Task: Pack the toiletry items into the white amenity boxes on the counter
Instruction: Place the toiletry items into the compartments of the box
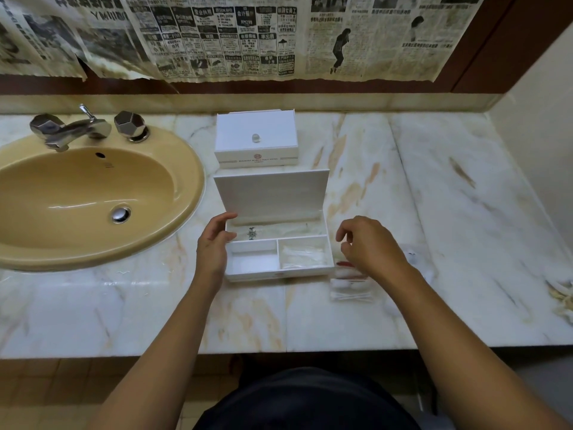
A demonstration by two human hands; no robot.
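Open white amenity box near the counter's front edge, just right of the beige sink; lid raised upright at the back. Three compartments inside: long rear one holding a clear packet with a dark crest, front right one holding clear-wrapped items (contents too faint to name), front left one bare. Second amenity box, lid closed with a small clear knob, behind the first and nearer the back wall. Left hand against the open box's left wall, fingers relaxed, thumb at the rear corner, gripping nothing. Right hand just right of the box, fingers loosely curled over clear packets of cotton balls and cotton buds lying on the counter; whether pinching anything, cannot tell. Chrome faucet behind the sink; newspaper taped above.
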